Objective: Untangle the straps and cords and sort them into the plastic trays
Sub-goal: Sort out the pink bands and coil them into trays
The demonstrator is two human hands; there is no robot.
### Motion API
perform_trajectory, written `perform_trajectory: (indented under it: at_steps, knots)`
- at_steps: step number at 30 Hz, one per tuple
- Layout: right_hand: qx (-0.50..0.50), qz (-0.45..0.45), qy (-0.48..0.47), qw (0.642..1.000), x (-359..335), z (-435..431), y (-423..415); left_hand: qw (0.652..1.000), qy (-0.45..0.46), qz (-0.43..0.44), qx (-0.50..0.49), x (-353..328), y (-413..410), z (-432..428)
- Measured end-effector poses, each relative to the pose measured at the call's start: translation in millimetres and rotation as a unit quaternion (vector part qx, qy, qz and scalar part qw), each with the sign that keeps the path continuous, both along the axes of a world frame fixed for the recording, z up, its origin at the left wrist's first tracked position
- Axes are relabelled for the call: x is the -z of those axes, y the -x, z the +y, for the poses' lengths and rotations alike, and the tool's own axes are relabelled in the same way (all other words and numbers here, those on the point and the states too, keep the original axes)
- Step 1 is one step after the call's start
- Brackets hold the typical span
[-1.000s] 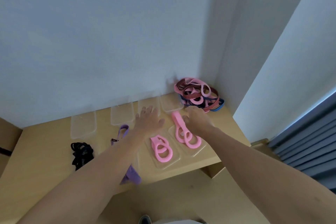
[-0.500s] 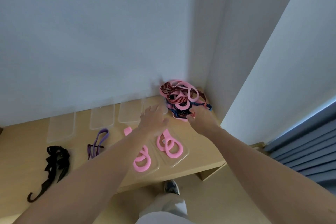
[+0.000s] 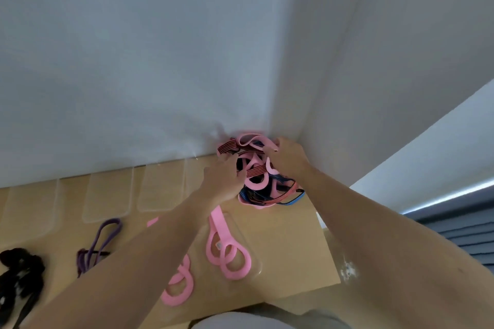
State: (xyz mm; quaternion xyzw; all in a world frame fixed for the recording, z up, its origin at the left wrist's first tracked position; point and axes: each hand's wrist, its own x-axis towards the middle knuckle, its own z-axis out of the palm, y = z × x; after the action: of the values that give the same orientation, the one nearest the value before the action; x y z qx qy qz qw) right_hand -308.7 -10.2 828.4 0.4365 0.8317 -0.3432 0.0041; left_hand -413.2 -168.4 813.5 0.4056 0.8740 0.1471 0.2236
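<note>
A tangled pile of straps [image 3: 260, 181], pink, red-and-black striped and blue, lies in the far right corner of the wooden table [image 3: 288, 243]. My left hand [image 3: 223, 181] reaches into the pile's left side with fingers curled around a striped strap. My right hand [image 3: 288, 157] pinches a pink strap at the top of the pile. A pink strap [image 3: 226, 248] lies in a clear tray [image 3: 255, 262] near the front. A second pink strap [image 3: 179, 286] lies left of it, partly hidden by my left forearm.
Several empty clear trays [image 3: 107, 197] line the back wall. A purple strap [image 3: 97, 246] and a black strap bundle [image 3: 18, 280] lie at the left. The table's front edge is close below; a white wall corner stands right behind the pile.
Both hands moved forward from the pink straps in the near trays into the tangled pile in the corner and took hold of straps there. The camera moved closer.
</note>
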Motion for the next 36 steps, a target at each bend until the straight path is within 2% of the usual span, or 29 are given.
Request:
perform_trajectory:
  at_steps: [4,13,22,28,30,36]
  knots:
    - [0.006,-0.021,0.047,0.999,10,23,29,1.0,0.005,-0.011,-0.016,6,8,7]
    - [-0.033,-0.048,0.056,0.997,19,48,46,0.996,-0.037,-0.051,-0.07,6,10,26]
    - [-0.008,0.125,0.107,0.986,-21,57,39,0.99,-0.016,-0.069,-0.121,17,9,32]
    - [0.014,0.221,0.103,0.97,-60,55,22,0.98,-0.015,-0.11,-0.163,16,8,31]
    - [0.038,0.249,0.134,0.959,-69,54,14,0.977,-0.023,-0.115,-0.175,15,8,30]
    - [0.096,0.245,0.163,0.951,-68,50,-9,0.974,-0.055,-0.136,-0.174,10,-1,35]
